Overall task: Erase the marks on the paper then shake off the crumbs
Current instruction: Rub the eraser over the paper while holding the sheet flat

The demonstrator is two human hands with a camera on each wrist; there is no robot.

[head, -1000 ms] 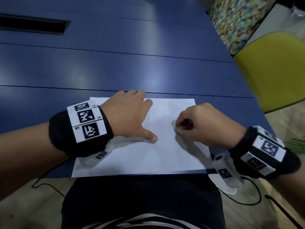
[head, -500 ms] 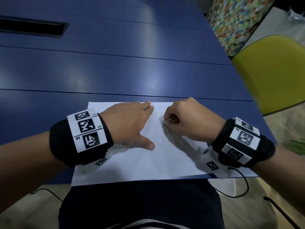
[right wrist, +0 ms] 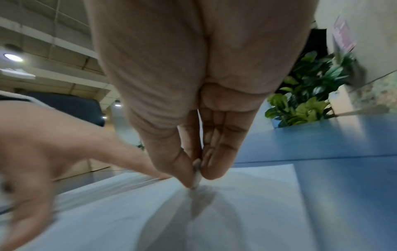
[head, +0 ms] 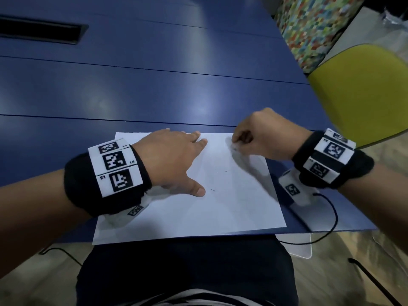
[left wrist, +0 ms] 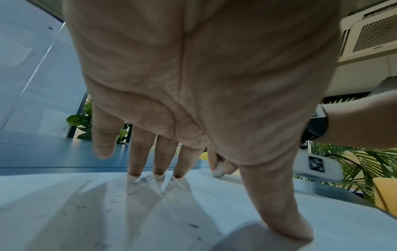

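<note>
A white sheet of paper [head: 220, 208] lies at the near edge of the blue table [head: 154, 89]. My left hand [head: 176, 157] rests flat on its left half, fingers straight, fingertips [left wrist: 158, 171] and thumb pressing the paper [left wrist: 107, 212]. My right hand [head: 262, 138] is near the sheet's far right corner and pinches a small white eraser [right wrist: 196, 178] between thumb and fingers, its tip on the paper [right wrist: 247, 212]. The same eraser [left wrist: 218, 170] shows beyond my left palm. Faint short pencil marks [head: 213, 190] and dark crumbs [left wrist: 192, 225] lie near my left thumb.
A yellow chair [head: 364, 93] stands to the right of the table. A dark slot [head: 39, 33] is cut in the table's far left. A colourful patterned panel [head: 309, 25] is at the back right. Black cables [head: 326, 228] hang off the near edge by my lap.
My right hand has carried the eraser from the middle of the sheet up and to the right, near the far right corner. My left hand has stayed pressed on the paper.
</note>
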